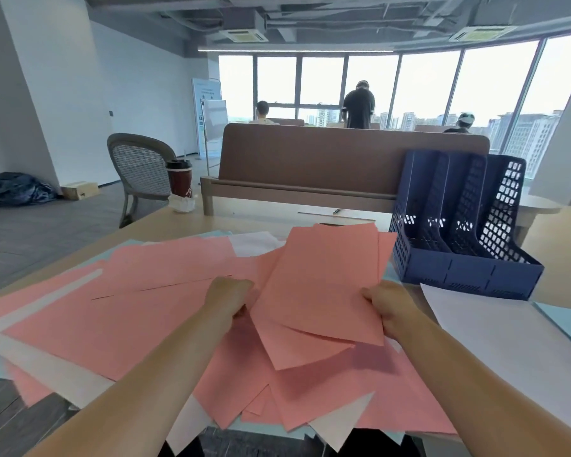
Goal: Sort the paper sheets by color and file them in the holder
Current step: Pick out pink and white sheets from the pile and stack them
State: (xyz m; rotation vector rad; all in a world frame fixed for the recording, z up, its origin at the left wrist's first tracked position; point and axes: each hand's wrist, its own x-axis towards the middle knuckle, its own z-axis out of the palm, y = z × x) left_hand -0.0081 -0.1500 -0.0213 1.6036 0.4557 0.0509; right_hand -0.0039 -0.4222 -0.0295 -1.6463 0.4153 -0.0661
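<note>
A loose stack of pink sheets (323,285) is lifted a little above the table, tilted toward the far right. My left hand (229,300) grips its left edge and my right hand (388,308) grips its right edge. Below them a wide spread of pink sheets (119,311) covers the table, mixed with white sheets (254,242) and pale blue sheets (567,321). The dark blue mesh file holder (459,229) stands at the right, beyond my right hand; its slots look empty.
A large white sheet (508,344) lies at the right, near the holder. A dark cup (179,181) and a white bag stand at the table's far left corner. A brown divider panel (343,156) closes the back. A chair (140,173) stands to the left. People stand by the windows.
</note>
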